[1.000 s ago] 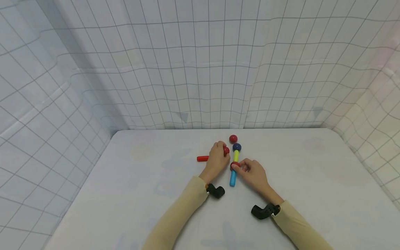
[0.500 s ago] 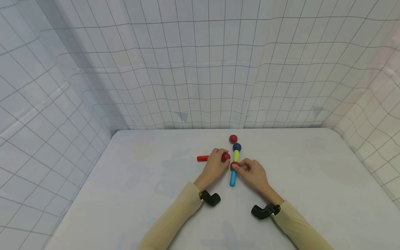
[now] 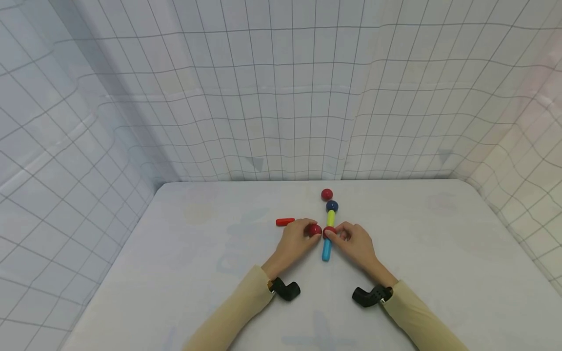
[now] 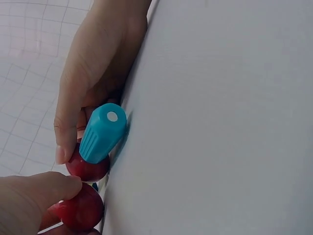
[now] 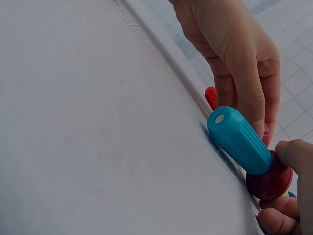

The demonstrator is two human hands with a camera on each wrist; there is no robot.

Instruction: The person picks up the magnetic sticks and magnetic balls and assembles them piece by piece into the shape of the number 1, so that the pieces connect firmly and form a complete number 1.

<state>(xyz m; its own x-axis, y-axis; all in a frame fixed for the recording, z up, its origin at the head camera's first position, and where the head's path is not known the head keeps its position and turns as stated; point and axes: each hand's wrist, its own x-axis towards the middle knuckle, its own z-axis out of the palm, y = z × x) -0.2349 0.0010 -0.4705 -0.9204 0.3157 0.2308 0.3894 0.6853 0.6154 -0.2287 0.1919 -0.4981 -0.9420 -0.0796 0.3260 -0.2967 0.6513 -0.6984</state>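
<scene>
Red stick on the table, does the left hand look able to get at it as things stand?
Probably yes, though the left hand holds a red ball and would likely need to release it first. The red stick lies just beyond that hand, with nothing on top.

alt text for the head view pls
At a white table, a person's left hand holds a red ball beside another red ball, which the right hand pinches. The second sits between a blue rod and a yellow rod.
</scene>
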